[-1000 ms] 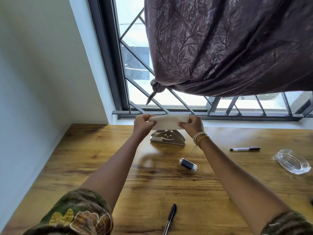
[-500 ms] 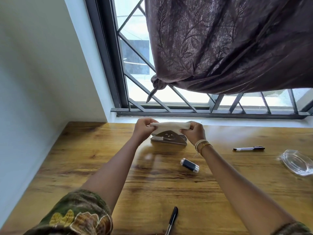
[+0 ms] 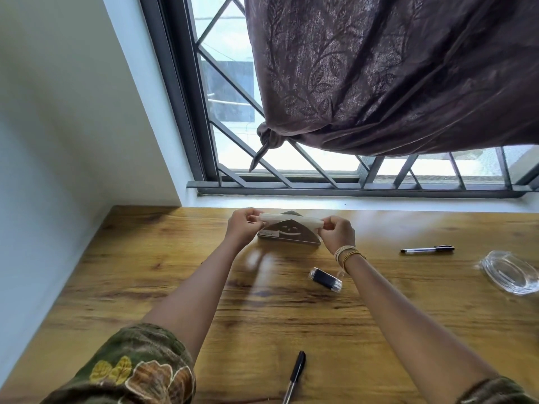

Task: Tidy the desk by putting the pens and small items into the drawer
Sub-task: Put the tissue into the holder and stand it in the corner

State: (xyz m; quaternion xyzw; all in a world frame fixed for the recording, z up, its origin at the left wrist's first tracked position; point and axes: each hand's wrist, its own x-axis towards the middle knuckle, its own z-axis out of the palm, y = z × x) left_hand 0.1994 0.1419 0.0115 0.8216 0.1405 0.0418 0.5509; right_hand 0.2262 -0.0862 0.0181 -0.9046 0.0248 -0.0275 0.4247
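Head view: napkin held over holder at window desk

Wooden desk (image 3: 145, 272) meets a barred window (image 3: 291, 176). Left hand (image 3: 242, 228) and right hand (image 3: 338, 233) pinch a folded napkin (image 3: 291, 221) above a metal holder (image 3: 288, 234). Pens lie nearer the body (image 3: 294, 374) and right of the fingers (image 3: 427, 249).

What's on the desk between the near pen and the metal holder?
In the head view, only the small dark capped item lies between the near pen and the metal holder, slightly right; otherwise bare desk.
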